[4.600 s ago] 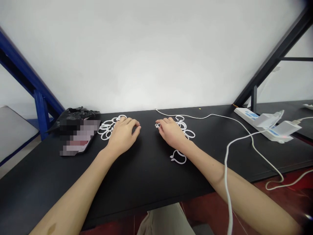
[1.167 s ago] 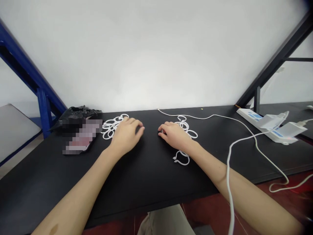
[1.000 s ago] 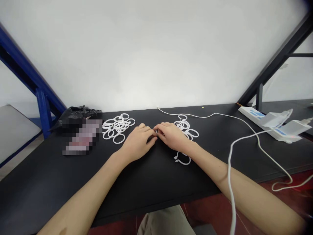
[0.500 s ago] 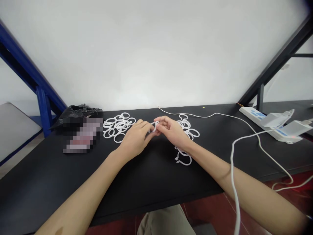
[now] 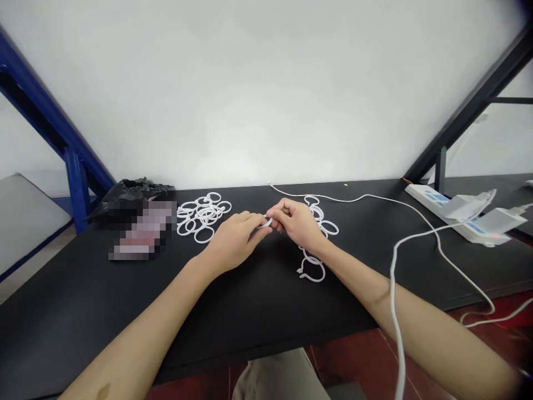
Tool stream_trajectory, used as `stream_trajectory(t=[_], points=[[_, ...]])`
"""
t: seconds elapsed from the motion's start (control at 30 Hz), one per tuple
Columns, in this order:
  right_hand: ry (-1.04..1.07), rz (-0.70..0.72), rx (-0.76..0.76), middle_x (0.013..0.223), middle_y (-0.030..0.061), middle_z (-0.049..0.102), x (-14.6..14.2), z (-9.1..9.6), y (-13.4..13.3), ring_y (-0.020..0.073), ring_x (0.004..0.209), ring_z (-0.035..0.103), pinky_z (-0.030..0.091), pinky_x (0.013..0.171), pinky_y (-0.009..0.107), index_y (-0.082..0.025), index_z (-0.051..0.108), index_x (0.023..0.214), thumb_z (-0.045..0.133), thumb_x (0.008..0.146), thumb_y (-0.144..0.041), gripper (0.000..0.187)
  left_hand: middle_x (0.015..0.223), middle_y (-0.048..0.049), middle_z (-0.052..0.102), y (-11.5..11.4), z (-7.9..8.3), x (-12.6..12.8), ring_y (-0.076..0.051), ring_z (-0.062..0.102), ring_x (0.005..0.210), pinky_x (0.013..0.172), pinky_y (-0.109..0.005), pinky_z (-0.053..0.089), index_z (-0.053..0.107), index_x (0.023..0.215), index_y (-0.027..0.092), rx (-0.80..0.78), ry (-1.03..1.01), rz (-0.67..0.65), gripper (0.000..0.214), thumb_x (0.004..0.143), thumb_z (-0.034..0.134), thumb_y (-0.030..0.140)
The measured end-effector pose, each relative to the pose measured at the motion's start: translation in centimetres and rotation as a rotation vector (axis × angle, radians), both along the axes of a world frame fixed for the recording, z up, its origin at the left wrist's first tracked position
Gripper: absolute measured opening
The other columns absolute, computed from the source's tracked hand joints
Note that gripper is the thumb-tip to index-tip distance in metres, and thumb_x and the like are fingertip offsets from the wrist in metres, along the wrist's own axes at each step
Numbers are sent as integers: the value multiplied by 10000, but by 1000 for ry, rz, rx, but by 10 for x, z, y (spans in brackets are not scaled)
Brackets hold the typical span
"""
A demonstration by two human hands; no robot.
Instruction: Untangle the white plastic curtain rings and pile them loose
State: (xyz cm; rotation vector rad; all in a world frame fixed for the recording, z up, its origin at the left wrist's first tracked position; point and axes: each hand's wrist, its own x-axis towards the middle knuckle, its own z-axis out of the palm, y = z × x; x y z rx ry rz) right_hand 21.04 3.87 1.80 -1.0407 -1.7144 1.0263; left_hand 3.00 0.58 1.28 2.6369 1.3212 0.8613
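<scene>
The left hand (image 5: 239, 238) is pinching one side of a white ring (image 5: 266, 224) between thumb and fingers, while the right hand (image 5: 298, 223) is gripping the opposite side by its fingertips; this opposed hold is probably steadying so thin a piece. The ring is sitting over the dark surface (image 5: 250, 311), between two groups: loose white rings (image 5: 207, 214) are lying at left, further rings (image 5: 317, 213) beside the right hand, presumably for easy reach.
</scene>
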Motion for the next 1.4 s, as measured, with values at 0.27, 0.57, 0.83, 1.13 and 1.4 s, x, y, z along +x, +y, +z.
stream_trajectory(t=[0.27, 0.57, 0.83, 1.13, 1.4], points=[[-561, -195, 346, 871, 58, 695, 13, 0, 6, 210, 866, 628, 487, 799, 356, -193, 615, 1130, 480, 956, -460, 346, 786, -58, 673, 9, 4, -10, -241, 574, 815, 747, -386, 419, 625, 872, 197, 142, 166, 201, 311, 995, 380, 344], [-1182, -437, 295, 1156, 200, 621, 36, -11, 26, 349, 1143, 524, 426, 933, 471, -121, 652, 1162, 516, 940, -367, 359, 931, -160, 709, 19, 1, -50, -375, 564, 972, 774, -477, 386, 669, 902, 145, 138, 353, 738, 341, 935, 403, 356], [-1099, -280, 335, 1143, 129, 631, 35, -10, 27, 248, 1110, 529, 448, 900, 319, -136, 640, 1193, 454, 921, -80, 335, 1014, -121, 691, 15, 5, -30, -332, 534, 1012, 844, -471, 400, 674, 957, 168, 183, 270, 554, 314, 951, 409, 336], [-849, -195, 561, 1053, 111, 657, 30, -13, 25, 239, 978, 521, 468, 865, 351, -131, 666, 1121, 429, 887, -6, 356, 969, -51, 677, 9, -6, -5, -235, 514, 928, 878, -404, 449, 639, 955, 187, 35, 138, 75, 201, 956, 463, 284], [-536, -31, 671, 1021, 67, 675, 11, -3, 7, 198, 956, 548, 475, 880, 349, -186, 654, 1070, 435, 946, -68, 278, 1159, -64, 629, 4, -8, 1, -241, 543, 1088, 931, -413, 455, 532, 1219, 212, -121, -83, 125, 309, 935, 504, 330]])
